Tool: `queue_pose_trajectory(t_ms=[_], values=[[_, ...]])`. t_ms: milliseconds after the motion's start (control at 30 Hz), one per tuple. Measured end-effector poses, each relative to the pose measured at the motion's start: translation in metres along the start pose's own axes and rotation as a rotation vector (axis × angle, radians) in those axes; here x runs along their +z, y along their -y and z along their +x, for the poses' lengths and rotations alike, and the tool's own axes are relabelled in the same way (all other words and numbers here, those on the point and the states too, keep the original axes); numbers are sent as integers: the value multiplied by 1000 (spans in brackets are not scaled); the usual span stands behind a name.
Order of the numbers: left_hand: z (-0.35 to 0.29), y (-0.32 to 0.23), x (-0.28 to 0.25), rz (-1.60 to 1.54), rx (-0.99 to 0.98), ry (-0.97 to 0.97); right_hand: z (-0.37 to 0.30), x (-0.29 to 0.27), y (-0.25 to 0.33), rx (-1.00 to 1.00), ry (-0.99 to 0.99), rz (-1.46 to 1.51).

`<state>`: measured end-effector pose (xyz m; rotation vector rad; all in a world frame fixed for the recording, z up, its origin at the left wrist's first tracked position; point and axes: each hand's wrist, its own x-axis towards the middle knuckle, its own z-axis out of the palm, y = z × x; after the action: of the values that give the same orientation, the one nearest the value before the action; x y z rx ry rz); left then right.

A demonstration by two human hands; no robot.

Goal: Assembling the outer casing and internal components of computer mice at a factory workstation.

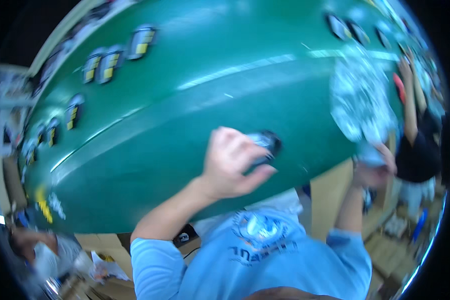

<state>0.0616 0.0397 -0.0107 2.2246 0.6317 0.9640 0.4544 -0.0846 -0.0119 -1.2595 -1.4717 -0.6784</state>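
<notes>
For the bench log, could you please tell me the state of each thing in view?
Dark device: blurred, partly hidden by the left hand
Left hand: fingers curved, grip unclear
Clear plastic: crumpled, loosely heaped
Right hand: at the plastic's near end, blurred
Yellow-marked devices: lying on the green table
Dark pieces, upper right: also lying there

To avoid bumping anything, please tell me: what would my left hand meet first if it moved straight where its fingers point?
Probably the black rounded object, right at the left hand's fingertips; blur hides whether they already touch.
</notes>
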Motion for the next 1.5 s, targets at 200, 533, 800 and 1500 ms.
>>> queue_pose_trajectory(t_ms=[200,533,800,1500], values=[[12,-44,-4,-633,-403,-169,37,126,122,99,413,923],[-7,-57,-4,-124,-199,-116,28,98,134,551,679,1042],[-6,-65,12,113,61,29,18,101,122,464,864,1138],[-7,-2,10,382,-99,93,21,121,77,-46,978,567]])
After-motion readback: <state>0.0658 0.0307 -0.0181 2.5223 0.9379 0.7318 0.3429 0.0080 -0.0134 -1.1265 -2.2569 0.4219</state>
